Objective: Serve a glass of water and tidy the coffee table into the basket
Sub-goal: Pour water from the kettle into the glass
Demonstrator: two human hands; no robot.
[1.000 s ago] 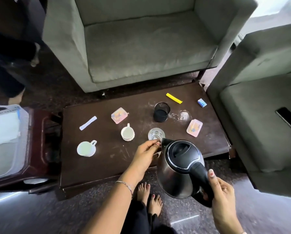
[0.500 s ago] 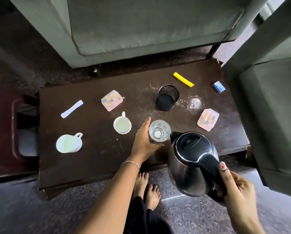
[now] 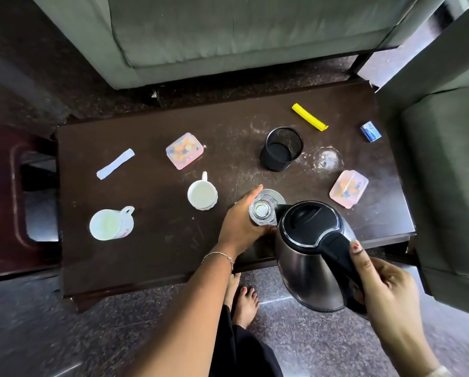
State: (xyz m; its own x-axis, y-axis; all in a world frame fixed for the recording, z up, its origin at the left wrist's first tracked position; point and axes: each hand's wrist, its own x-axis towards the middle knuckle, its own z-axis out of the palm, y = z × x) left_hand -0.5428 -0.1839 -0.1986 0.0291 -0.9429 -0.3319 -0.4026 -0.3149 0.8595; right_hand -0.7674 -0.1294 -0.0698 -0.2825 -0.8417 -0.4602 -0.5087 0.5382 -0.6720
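Observation:
A clear drinking glass (image 3: pixel 263 211) stands near the front edge of the dark coffee table (image 3: pixel 159 240). My left hand (image 3: pixel 240 227) grips it from the left side. My right hand (image 3: pixel 385 292) holds the black handle of a steel kettle (image 3: pixel 313 254), whose spout touches the glass rim from the right. Two white cups (image 3: pixel 202 195) (image 3: pixel 109 224) stand left of the glass. Around them lie two pink boxes (image 3: pixel 184 151) (image 3: pixel 349 189), a black mesh holder (image 3: pixel 282 148), a yellow clip (image 3: pixel 309 117), a white strip (image 3: pixel 115 163) and a small blue box (image 3: pixel 370 131).
A grey armchair (image 3: pixel 241 34) stands behind the table and another (image 3: pixel 451 172) at the right. A dark red stool (image 3: pixel 15 202) sits left of the table. My bare feet (image 3: pixel 241 297) are on the speckled floor in front.
My left hand has closed round the glass and the kettle has tipped closer, its spout now at the rim. The view has moved nearer the table.

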